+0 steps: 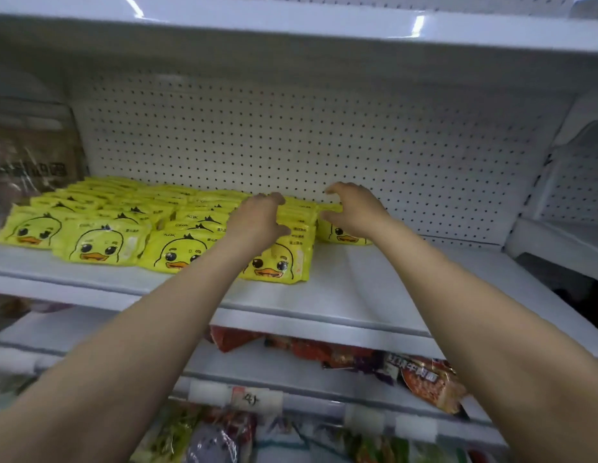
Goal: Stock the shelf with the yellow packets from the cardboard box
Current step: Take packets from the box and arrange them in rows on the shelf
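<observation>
Packets [104, 243] fill shelf [374, 289] left; right bare; hands [257, 218] at rows' edge.

The left hand [257, 218] hides part of a yellow packet row [291, 228]; left-edge bags [30, 155] are blurred.

- White metal shelf [357, 289] with a pegboard back panel [291, 135], pretty standard store setup.
- Yellow packets [104, 245] with a cartoon duck face sit directly on it, lined up in rows running from the near edge back to the far panel.
- They fill the left and middle part; the rightmost row [341, 228] sits further back than the others.
- Right part of the shelf is bare white surface.
- A brownish bagged product [30, 152] stands at the far left, beside the packets.
</observation>
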Demonstrator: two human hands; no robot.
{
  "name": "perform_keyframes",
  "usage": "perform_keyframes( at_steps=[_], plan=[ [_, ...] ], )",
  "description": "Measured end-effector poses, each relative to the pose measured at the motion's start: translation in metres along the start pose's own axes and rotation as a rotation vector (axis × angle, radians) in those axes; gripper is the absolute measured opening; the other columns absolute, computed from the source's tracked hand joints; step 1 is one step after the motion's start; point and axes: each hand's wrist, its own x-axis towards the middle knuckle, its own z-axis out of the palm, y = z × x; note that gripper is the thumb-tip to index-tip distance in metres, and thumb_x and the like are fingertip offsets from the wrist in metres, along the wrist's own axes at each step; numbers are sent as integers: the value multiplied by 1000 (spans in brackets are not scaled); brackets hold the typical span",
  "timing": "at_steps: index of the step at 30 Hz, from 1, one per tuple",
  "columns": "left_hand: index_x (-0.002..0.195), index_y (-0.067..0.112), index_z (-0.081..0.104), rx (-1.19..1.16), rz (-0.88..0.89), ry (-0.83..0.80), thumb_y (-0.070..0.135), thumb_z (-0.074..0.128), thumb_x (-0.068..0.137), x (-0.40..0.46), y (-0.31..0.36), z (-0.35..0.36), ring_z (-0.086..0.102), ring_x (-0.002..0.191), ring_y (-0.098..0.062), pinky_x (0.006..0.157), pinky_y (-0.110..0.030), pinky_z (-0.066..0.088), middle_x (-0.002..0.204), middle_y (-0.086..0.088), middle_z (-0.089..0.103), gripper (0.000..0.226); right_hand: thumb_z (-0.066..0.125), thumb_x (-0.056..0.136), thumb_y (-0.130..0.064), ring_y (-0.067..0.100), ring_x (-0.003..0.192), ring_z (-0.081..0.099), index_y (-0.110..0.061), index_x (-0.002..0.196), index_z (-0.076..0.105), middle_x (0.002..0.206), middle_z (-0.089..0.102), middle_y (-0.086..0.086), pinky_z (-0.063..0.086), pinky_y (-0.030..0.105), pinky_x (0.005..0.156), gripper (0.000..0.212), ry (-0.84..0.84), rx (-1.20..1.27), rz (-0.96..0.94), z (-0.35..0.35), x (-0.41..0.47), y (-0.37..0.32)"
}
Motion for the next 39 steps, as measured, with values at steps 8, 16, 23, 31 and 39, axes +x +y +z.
perform_keyframes(
  at_steps=[8,16,23,31,39],
  plan=[
    [128,21,55,40,-175,191,48,63,86,-102,-38,-68,54,116,-31,88,-41,48,126,-7,58,50,61,89,-49,25,135,42,-24,139,49,145,50,4,37,40,109,58,38,60,-267,-12,-58,-86],
    [129,20,54,180,-306,272,51,56,90,-215,-105,-131,52,117,-33,92,-47,47,128,-9,57,50,57,92,-51,23,140,33,-26,143,44,149,44,2,33,41,112,59,-20,117,-455,8,-104,-201],
    [129,20,54,272,-389,311,52,55,89,-303,-196,-182,53,115,-30,89,-47,50,128,-6,58,51,58,94,-45,24,140,33,-21,144,43,150,42,2,28,35,111,58,-89,139,-643,51,-140,-330],
    [126,21,55,377,-447,273,49,58,88,-393,-336,-233,53,113,-30,90,-43,48,125,-4,58,48,55,93,-53,19,138,33,-28,145,40,149,42,-5,36,38,108,59,-207,186,-702,132,-165,-503],
    [130,20,51,415,-524,105,47,58,89,-443,-465,-249,47,121,-33,92,-45,44,133,-6,52,50,56,92,-54,23,140,33,-26,146,39,151,42,-2,34,40,113,63,-346,183,-689,222,-167,-628]
  ],
)
